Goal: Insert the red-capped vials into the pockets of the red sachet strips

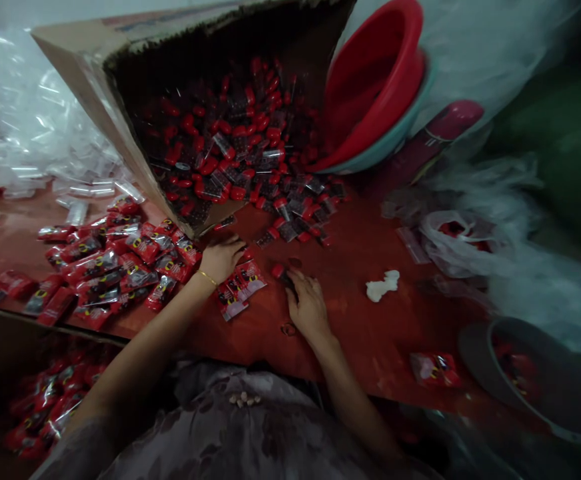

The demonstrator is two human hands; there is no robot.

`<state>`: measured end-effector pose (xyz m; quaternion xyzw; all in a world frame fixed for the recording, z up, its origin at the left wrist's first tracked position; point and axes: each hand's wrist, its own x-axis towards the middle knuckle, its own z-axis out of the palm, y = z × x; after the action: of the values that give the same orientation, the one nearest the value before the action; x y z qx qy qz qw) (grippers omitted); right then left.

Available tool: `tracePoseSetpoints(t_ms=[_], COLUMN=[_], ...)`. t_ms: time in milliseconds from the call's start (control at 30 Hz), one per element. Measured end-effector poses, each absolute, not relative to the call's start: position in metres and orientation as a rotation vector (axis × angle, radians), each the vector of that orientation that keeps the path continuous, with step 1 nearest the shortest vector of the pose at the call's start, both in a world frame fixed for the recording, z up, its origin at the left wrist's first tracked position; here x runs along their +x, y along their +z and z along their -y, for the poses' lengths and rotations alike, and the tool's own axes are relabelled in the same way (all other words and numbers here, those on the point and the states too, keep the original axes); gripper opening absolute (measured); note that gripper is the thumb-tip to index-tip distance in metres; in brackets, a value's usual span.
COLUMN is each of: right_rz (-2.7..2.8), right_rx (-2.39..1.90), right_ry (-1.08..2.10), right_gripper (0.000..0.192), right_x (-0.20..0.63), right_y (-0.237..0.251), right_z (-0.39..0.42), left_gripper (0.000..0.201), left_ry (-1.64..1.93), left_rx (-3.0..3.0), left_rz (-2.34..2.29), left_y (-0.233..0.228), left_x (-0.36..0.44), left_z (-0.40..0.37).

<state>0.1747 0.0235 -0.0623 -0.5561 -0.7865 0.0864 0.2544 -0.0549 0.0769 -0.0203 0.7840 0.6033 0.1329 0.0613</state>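
Observation:
My left hand lies low over the table, its fingers stretched out by the front corner of the cardboard box. Beside it are a few red and pink printed cards, partly under its fingertips. A small dark tube with a red cap is between the thumb and fingers of my right hand. Many similar red-capped clear tubes spill from the tipped box. To the left of my left hand is a heap of red printed packets.
Red and pale blue basins lean at the box's right, near a dark red bottle. Clear plastic pieces pile up at the left. A white scrap, a plastic bag and a grey bowl are on the right.

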Motion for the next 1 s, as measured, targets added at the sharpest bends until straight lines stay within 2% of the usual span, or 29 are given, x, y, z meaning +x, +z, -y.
tracePoseSetpoints(t_ms=[100, 233, 400, 533, 667, 900, 1000], right_rz=[2.092, 2.068, 2.062, 2.067, 2.068, 2.002, 1.912], right_rx=[-1.581, -1.551, -1.563, -1.552, -1.551, -1.509, -1.409], right_ry=[0.193, 0.168, 0.129, 0.114, 0.131, 0.063, 0.182], right_gripper=[0.037, 0.039, 0.038, 0.039, 0.038, 0.032, 0.026], right_x=[0.175, 0.178, 0.178, 0.178, 0.177, 0.176, 0.167], right_y=[-0.063, -0.067, -0.069, -0.07, -0.07, -0.058, -0.038], right_z=[-0.024, -0.024, -0.024, -0.024, -0.024, -0.018, -0.005], left_gripper=[0.037, 0.032, 0.033, 0.026, 0.029, 0.021, 0.018], left_ry=[0.419, 0.411, 0.288, 0.306, 0.322, 0.527, 0.684], left_rx=[2.386, 2.457, 2.474, 2.512, 2.518, 2.512, 2.503], left_rz=[-1.74, -1.761, -1.782, -1.767, -1.756, -1.696, -1.726], left_y=[-0.007, 0.003, -0.012, -0.018, -0.015, -0.022, -0.015], left_x=[-0.041, -0.034, -0.032, -0.029, -0.027, -0.032, -0.034], left_z=[-0.069, -0.048, -0.026, -0.021, -0.02, -0.017, -0.014])
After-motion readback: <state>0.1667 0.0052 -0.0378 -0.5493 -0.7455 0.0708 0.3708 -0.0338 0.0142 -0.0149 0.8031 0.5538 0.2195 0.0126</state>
